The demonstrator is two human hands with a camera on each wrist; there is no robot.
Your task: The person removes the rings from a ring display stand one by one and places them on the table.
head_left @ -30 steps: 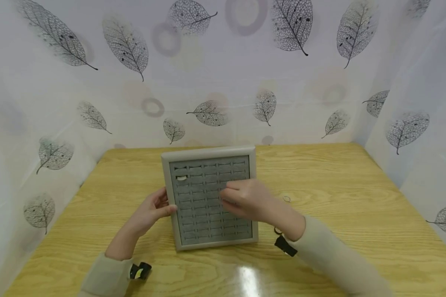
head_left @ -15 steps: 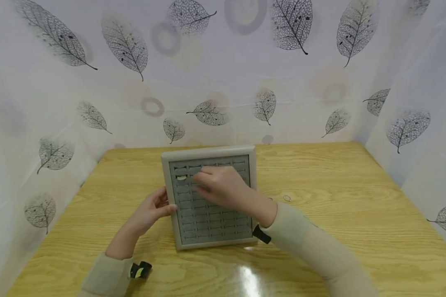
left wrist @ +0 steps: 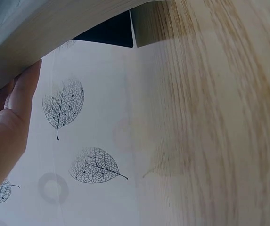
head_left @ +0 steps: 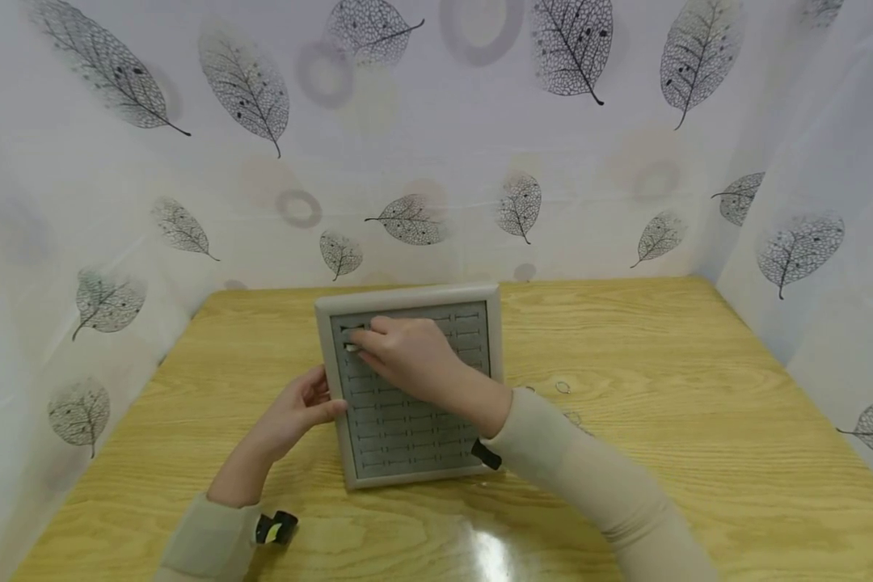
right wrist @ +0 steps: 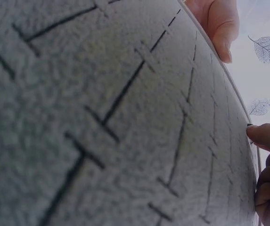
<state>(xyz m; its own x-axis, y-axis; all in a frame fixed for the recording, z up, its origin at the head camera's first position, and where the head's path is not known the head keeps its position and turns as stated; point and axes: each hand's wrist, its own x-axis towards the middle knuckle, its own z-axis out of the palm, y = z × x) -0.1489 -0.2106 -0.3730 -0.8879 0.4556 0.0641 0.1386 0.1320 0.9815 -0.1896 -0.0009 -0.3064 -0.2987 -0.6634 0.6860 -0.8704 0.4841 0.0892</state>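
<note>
A ring display board [head_left: 407,299] with a pale frame and grey slotted padding leans upright on the table. My left hand [head_left: 294,420] holds its left side, thumb on the front of the frame and fingers behind. My right hand [head_left: 407,356] is at the board's upper left, its fingers curled. Between the fingertips there, a pale ring [head_left: 351,347] shows partly in a slot of the second row; the fingers cover the rest. In the right wrist view, an index fingertip [right wrist: 262,134] meets the padding near the far edge.
Several thin rings lie on the wooden table [head_left: 662,364] right of the board, one ring [head_left: 563,387] plainest. A leaf-printed curtain [head_left: 436,145] surrounds the table at the back and sides. Black straps [head_left: 276,529] sit at both wrists.
My right hand has moved left and up across the board, from its middle to the ring at upper left. The left hand and the board have stayed in place.
</note>
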